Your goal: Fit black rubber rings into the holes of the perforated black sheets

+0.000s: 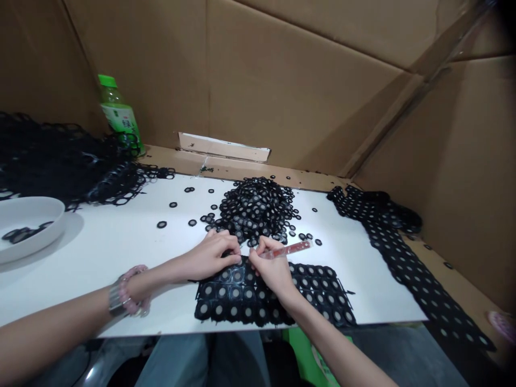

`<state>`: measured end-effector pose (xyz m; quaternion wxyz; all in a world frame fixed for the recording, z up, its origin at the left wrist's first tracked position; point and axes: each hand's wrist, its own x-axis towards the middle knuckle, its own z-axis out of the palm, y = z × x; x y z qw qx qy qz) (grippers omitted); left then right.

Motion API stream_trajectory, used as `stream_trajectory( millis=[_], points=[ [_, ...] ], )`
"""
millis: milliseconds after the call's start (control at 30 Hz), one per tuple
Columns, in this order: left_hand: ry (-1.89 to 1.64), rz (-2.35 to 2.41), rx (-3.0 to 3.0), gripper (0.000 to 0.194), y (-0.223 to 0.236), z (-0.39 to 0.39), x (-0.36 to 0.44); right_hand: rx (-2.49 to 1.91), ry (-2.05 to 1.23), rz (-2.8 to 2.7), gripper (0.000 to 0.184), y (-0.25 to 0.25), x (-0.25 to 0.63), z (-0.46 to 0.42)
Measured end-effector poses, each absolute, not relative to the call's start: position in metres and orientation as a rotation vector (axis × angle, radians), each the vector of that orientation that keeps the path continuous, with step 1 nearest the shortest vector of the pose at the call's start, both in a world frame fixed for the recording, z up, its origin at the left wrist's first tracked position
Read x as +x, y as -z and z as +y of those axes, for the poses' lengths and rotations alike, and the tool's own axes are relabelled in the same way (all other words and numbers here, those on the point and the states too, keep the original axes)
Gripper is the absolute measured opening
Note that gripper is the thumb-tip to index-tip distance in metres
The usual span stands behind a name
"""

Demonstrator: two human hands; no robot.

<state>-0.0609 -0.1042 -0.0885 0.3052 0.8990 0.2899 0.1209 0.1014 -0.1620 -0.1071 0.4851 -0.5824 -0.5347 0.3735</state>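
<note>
A black rubber sheet (249,294) with rows of round pieces with pale centres lies flat near the table's front edge. My left hand (217,253) rests at its top left edge, fingers bent and thumb against the sheet. In my right hand (274,271) is a slim tool with a translucent reddish handle (298,248), held like a pen. Its tip is hidden by the fingers near the sheet's top edge. Just beyond both hands rises a heap of loose black rings (258,207) with pale centres.
At left stand a white bowl (30,252) holding black pieces and a tangle of black web scrap (68,161). A green-capped bottle (121,115) is behind them. Along the right, a long black strip of rings (411,269) hangs past the table edge. Cardboard walls (282,80) enclose the table.
</note>
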Motion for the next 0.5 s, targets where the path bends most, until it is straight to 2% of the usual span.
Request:
stream_trajectory(
  millis=[267,500],
  points=[
    [-0.330,0.754,2.236,0.023,0.092,-0.104,-0.060,-1.439,-0.587,-1.590,0.030,0.107,0.099,-0.161],
    [-0.291,0.840,2.234,0.028,0.082,-0.113,-0.064,-1.399,-0.966,-1.170,0.025,0.107,0.103,-0.157]
  ],
)
